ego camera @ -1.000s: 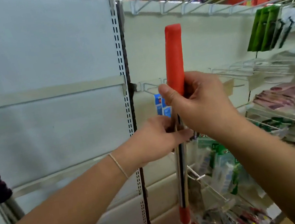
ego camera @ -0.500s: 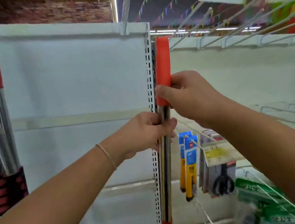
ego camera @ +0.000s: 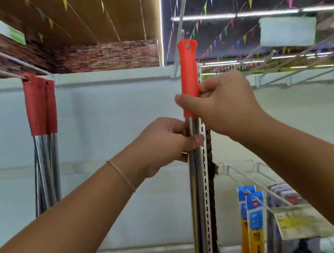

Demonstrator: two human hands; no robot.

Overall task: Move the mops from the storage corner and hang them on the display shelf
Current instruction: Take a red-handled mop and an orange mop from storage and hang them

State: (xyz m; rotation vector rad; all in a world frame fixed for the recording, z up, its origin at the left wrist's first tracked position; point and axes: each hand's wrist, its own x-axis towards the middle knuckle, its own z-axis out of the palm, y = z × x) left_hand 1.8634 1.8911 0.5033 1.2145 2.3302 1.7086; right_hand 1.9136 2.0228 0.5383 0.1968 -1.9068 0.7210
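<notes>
Both hands grip the mop handle (ego camera: 196, 143): the right hand (ego camera: 222, 105) on its red grip, the left hand (ego camera: 164, 142) on the steel pole. It has risen since a second ago, so its hanging hole now sits near the white hook (ego camera: 179, 26) on the display shelf (ego camera: 108, 78). I think hanging comes next.

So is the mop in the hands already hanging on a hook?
Not yet. The mop handle is upright, held by both hands; its hanging hole is empty.
</notes>
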